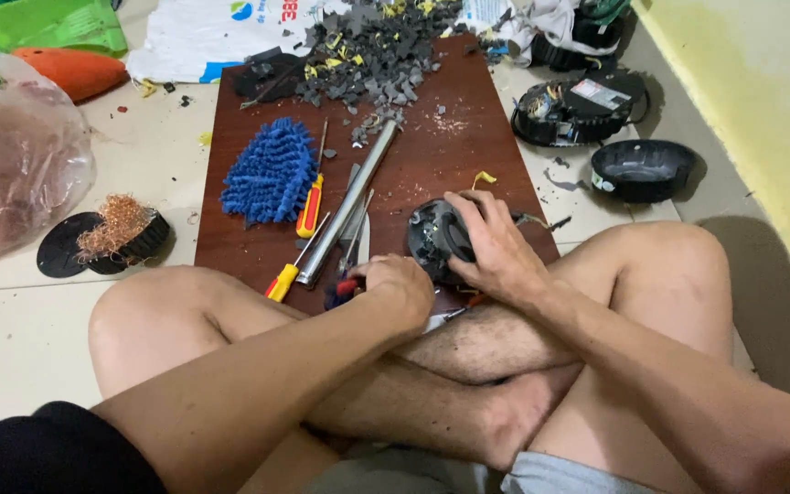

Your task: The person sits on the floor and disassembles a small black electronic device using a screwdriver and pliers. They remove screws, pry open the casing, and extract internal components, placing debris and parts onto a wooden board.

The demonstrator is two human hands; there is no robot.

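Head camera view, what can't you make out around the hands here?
- Head view: the tool in the left hand; its fist hides all but a red and blue bit.
- Head view: the near side of the round black part; the right hand covers it.
- Head view: the wooden board, near edge behind the legs.

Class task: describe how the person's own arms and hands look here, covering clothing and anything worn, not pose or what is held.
Both forearms are bare, with no gloves, watch or rings visible. The left hand and right hand are uncovered. Dark sleeve edges show at the frame's bottom corners.
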